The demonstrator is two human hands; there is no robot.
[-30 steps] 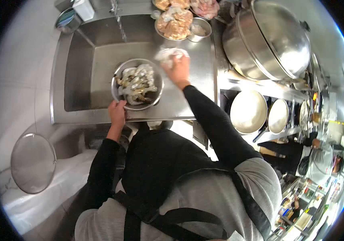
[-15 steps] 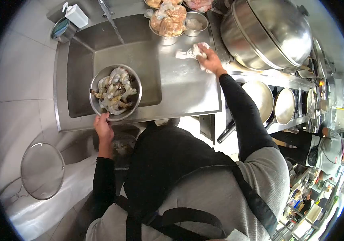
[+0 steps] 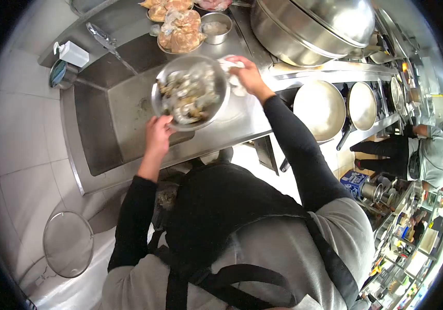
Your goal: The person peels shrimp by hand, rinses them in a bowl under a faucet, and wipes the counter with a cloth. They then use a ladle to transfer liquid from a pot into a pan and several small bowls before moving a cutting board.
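A round steel bowl [image 3: 222, 98] of raw shrimp [image 3: 189, 95], a little blurred, is tilted over the right side of the sink and the counter beside it. My left hand [image 3: 158, 135] grips its near-left rim, thumb on the edge. Bunched in my right hand [image 3: 248, 76] is a white cloth [image 3: 236, 85], right at the bowl's right rim. Part of the cloth hangs below the fingers.
Behind the bowl stand a container of bagged pinkish food [image 3: 181, 32] and a small steel bowl [image 3: 216, 28]. A large domed steel pot [image 3: 304, 31] and frying pans [image 3: 318, 110] are to the right. One person [image 3: 431, 155] stands farther off.
The bowl has moved right, from over the sink toward the counter, in my left hand. My right hand, with the cloth, has come from the counter top to the bowl's rim.
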